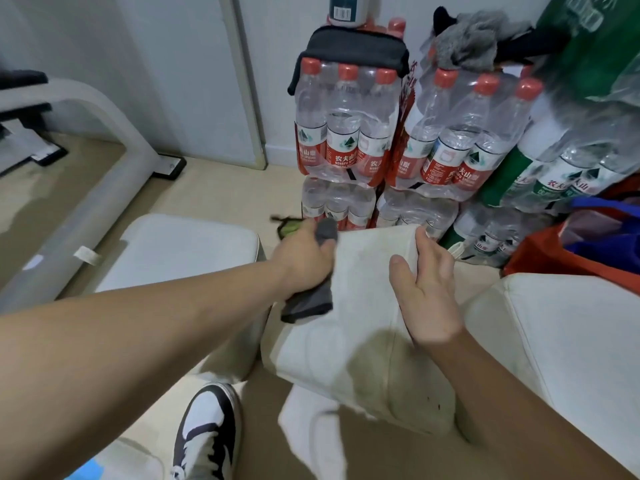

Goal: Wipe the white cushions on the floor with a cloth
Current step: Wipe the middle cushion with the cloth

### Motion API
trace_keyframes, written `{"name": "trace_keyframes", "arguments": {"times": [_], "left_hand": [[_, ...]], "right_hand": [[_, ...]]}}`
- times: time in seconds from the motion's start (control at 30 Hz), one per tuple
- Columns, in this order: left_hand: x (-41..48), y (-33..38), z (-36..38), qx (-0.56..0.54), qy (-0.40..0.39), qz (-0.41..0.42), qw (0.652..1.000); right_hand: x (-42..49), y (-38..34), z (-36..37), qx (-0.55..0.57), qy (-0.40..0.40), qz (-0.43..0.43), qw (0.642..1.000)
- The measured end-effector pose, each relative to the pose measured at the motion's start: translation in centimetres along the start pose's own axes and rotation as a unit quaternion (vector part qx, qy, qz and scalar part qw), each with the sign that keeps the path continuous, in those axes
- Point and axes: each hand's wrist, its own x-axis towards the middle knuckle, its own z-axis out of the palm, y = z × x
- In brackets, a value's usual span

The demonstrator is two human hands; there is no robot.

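White-and-brown sneaker (207,431) sits nearest the viewer, below and left of the middle cushion (360,334), a stained off-white cushion held tilted up between both hands. The left hand (304,258) grips a bunched dark grey cloth (310,301), fingers curled round it, against that cushion's upper left edge; part of the cloth hangs below the fist. The right hand (429,292) holds the middle cushion's upper right corner, thumb lying across the front face and fingers hooked over the far edge. A second white cushion (180,251) lies flat on the beige floor (221,188) just left of the middle cushion, and a third cushion (571,341) sits just to its right. Past the middle cushion's right side is a red bag (561,261) with blue fabric in it. Behind the middle cushion's top edge stand stacked shrink-wrapped packs of red-capped water bottles (346,133), against a white wall (194,64).
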Motion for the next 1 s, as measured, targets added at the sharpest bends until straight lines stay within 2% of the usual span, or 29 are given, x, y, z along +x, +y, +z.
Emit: {"name": "trace_keyframes", "arguments": {"times": [0.07, 0.13, 0.2, 0.27, 0.37, 0.47, 0.53, 0.6, 0.67, 0.73, 0.8, 0.87, 1.0], "left_hand": [[-1.5, 3.6, 0.9, -0.066, -0.016, 0.139, 0.988], [-2.5, 5.9, 1.1, -0.076, -0.038, 0.265, 0.961], [-1.6, 5.6, 0.7, -0.030, -0.036, 0.301, 0.953], [0.2, 3.7, -0.5, 0.035, -0.026, 0.211, 0.976], [2.2, 0.0, -2.3, 0.084, -0.014, -0.013, 0.996], [2.2, -0.7, -3.0, 0.082, -0.002, -0.109, 0.991], [1.5, 0.1, -2.7, 0.039, 0.012, -0.119, 0.992], [0.3, 2.1, -2.1, -0.062, 0.008, -0.095, 0.994], [-0.4, 5.1, -1.6, -0.142, -0.021, -0.041, 0.989], [-1.2, 8.0, -1.6, -0.171, -0.053, 0.022, 0.984], [-1.3, 8.9, -2.1, -0.139, -0.076, 0.083, 0.984], [-0.5, 6.9, -2.2, -0.064, -0.053, 0.099, 0.992], [1.5, 0.0, -2.1, 0.063, 0.014, -0.056, 0.996]], "right_hand": [[-0.1, 0.0, 0.1, 0.009, 0.003, -0.008, 1.000], [-0.3, 0.2, -0.1, 0.024, 0.006, -0.024, 0.999], [-0.7, 0.4, -0.4, 0.039, 0.003, -0.040, 0.998], [-1.0, 0.6, -0.8, 0.049, -0.008, -0.058, 0.997], [-1.5, 0.7, -1.1, 0.056, -0.032, -0.068, 0.996], [-1.3, 0.6, -0.9, 0.056, -0.050, -0.074, 0.994], [-1.1, 0.8, -0.8, 0.066, -0.040, -0.067, 0.995], [-0.9, 1.0, -0.8, 0.076, -0.036, -0.068, 0.994], [-0.8, 1.3, -0.9, 0.084, -0.036, -0.087, 0.992], [-0.7, 1.5, -0.7, 0.081, -0.044, -0.106, 0.990], [-0.6, 1.6, -0.6, 0.068, -0.050, -0.120, 0.989], [-0.6, 1.7, -0.9, 0.070, -0.049, -0.129, 0.988], [-0.2, 1.7, -1.1, 0.104, -0.054, -0.091, 0.989]]}}
